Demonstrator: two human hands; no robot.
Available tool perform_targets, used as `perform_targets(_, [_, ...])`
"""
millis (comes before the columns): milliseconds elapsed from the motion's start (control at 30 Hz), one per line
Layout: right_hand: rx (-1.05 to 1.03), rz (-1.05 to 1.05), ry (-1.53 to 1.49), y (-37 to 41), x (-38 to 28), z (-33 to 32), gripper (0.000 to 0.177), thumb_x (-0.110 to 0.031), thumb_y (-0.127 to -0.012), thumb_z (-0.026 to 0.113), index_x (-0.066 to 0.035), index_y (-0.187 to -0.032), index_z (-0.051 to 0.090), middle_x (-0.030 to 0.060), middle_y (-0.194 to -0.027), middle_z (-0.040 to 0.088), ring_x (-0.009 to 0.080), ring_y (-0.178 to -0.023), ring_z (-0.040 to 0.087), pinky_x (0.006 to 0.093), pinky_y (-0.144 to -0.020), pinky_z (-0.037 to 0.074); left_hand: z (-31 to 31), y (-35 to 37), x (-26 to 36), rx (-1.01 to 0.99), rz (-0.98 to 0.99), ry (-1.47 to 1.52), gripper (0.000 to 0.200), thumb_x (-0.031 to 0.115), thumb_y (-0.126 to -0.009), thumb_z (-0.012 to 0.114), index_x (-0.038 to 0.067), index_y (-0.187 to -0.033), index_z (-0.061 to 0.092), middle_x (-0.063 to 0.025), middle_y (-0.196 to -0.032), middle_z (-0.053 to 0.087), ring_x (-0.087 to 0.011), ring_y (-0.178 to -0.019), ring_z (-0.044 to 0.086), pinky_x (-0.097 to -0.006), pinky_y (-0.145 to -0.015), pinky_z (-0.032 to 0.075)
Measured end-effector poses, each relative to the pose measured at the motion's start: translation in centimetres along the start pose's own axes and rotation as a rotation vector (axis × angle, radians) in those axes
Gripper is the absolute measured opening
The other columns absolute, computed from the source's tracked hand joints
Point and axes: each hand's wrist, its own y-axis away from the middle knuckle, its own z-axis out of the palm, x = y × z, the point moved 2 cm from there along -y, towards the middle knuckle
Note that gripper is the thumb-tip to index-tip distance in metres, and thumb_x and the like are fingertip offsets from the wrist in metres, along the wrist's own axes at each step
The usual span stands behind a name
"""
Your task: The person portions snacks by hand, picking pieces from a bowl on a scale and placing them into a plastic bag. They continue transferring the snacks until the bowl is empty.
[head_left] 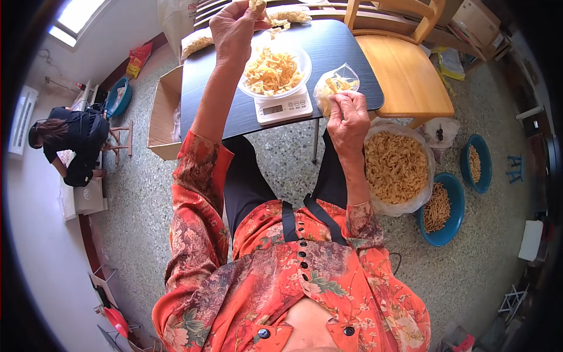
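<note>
- Speckled floor [275,161] surrounds a dark table [340,50], which I view remotely.
- Yellow strips [272,71], thin, curled and ragged-edged, heap in a white bowl [303,57] upon a scale [285,109].
- Left hand [233,30], raised beyond the bowl: I see fingertips pinching a pale piece [256,4].
- Right hand [350,117]: fingers gripping a clear bag [345,75], partly filled with similar strips, right of the scale.

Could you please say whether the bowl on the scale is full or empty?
Well filled: yellowish dried pieces heap up inside the white bowl.
</note>
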Motion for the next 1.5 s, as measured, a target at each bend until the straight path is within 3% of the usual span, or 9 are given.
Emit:
perform_targets(200, [-0.009, -0.002, -0.012, -0.2, -0.4, 0.1, 0.013, 0.001, -0.078, 0.076, -0.002, -0.089, 0.07, 0.0104, -0.092, 0.063, 0.0277, -0.081, 0.067, 0.0357, -0.071, 0.057, 2.9, 1.6, 1.6, -0.174, -0.082, 0.294, 0.02, 0.016, -0.091, 0.075, 0.011, -0.077, 0.063, -0.0023, -0.072, 0.066, -0.0082, -0.06, 0.063, -0.023, -0.056, 0.052])
perform_targets(300, [-0.01, 0.002, -0.012, -0.3, -0.5, 0.0, 0.013, 0.001, -0.078, 0.076, -0.002, -0.089, 0.07, 0.0104, -0.092, 0.062, 0.0279, -0.081, 0.067, 0.0361, -0.071, 0.057, 5.1, 3.2, 0.3, -0.161, -0.064, 0.283, 0.013, 0.011, -0.092, 0.072, -0.002, -0.096, 0.072, -0.0096, -0.081, 0.071, -0.013, -0.068, 0.069, -0.0271, -0.058, 0.061])
perform_targets(567, [-0.001, 0.037, -0.013, -0.1, 0.4, -0.5, 0.009, -0.002, -0.082, 0.073, -0.002, -0.089, 0.07, 0.0109, -0.092, 0.063, 0.0289, -0.081, 0.067, 0.0374, -0.071, 0.057, 6.7, 7.3, -1.6, -0.536, -0.046, -0.371, 0.009, 0.003, -0.088, 0.069, -0.003, -0.094, 0.07, -0.0078, -0.079, 0.071, -0.0113, -0.069, 0.07, -0.0252, -0.059, 0.058])
perform_targets(700, [-0.012, 0.047, -0.012, 0.0, 0.4, -0.6, 0.008, -0.003, -0.082, 0.073, -0.002, -0.09, 0.07, 0.0111, -0.093, 0.063, 0.0293, -0.08, 0.067, 0.0376, -0.069, 0.056, 7.6, 8.0, -2.3, -0.59, -0.059, -0.35, 0.002, 0.0, -0.088, 0.067, 0.001, -0.089, 0.069, -0.0034, -0.081, 0.069, -0.0087, -0.075, 0.066, -0.0249, -0.062, 0.056])
perform_targets(900, [-0.025, 0.001, -0.044, 0.1, 0.0, -0.8, 0.008, -0.002, -0.083, 0.071, -0.003, -0.09, 0.07, 0.0106, -0.094, 0.063, 0.0292, -0.079, 0.067, 0.0377, -0.068, 0.056, 9.7, 8.8, -2.5, -0.844, 0.507, -0.89, 0.006, 0.003, -0.075, 0.074, 0.007, -0.078, 0.069, -0.0013, -0.081, 0.064, -0.0218, -0.078, 0.067, -0.0365, -0.068, 0.053])
perform_targets(1133, [-0.007, 0.004, -0.061, 0.2, 0.7, -0.9, 0.007, -0.001, -0.084, 0.069, -0.003, -0.091, 0.069, 0.011, -0.096, 0.065, 0.0292, -0.081, 0.068, 0.0368, -0.068, 0.056, 11.1, 7.6, -5.9, -1.165, 0.589, -1.346, 0.011, 0.001, -0.077, 0.068, 0.01, -0.081, 0.073, -0.0049, -0.084, 0.07, -0.0251, -0.09, 0.069, -0.0381, -0.075, 0.055])
perform_targets(1233, [0.022, 0.019, -0.102, -0.5, 2.2, -1.0, 0.005, -0.002, -0.087, 0.068, -0.003, -0.092, 0.069, 0.01, -0.097, 0.067, 0.0243, -0.08, 0.067, 0.0332, -0.068, 0.055, 11.0, 6.4, -3.6, -1.092, 0.351, -1.104, 0.014, 0.0, -0.081, 0.065, 0.007, -0.09, 0.072, -0.0079, -0.084, 0.073, -0.0279, -0.085, 0.071, -0.0405, -0.073, 0.056])
perform_targets(1367, [-0.065, 0.205, -0.256, -3.1, 3.5, -2.6, 0.001, -0.004, -0.089, 0.067, -0.003, -0.09, 0.067, 0.0105, -0.093, 0.067, 0.024, -0.082, 0.067, 0.0313, -0.066, 0.053, 9.6, 4.1, -4.7, -1.034, 0.484, -0.768, 0.012, 0.006, -0.087, 0.06, 0.005, -0.095, 0.07, -0.0161, -0.087, 0.071, -0.0379, -0.086, 0.069, -0.0474, -0.077, 0.053])
perform_targets(1500, [-0.169, 0.331, -0.458, -5.7, 4.9, -4.5, 0.002, -0.005, -0.094, 0.065, -0.004, -0.093, 0.067, 0.0037, -0.083, 0.067, 0.0119, -0.073, 0.065, 0.0259, -0.061, 0.051, 8.6, 3.6, -0.7, -1.133, 0.341, -0.855, 0.018, 0.019, -0.091, 0.067, 0.002, -0.087, 0.065, -0.0112, -0.071, 0.063, -0.0221, -0.066, 0.065, -0.0354, -0.061, 0.051])
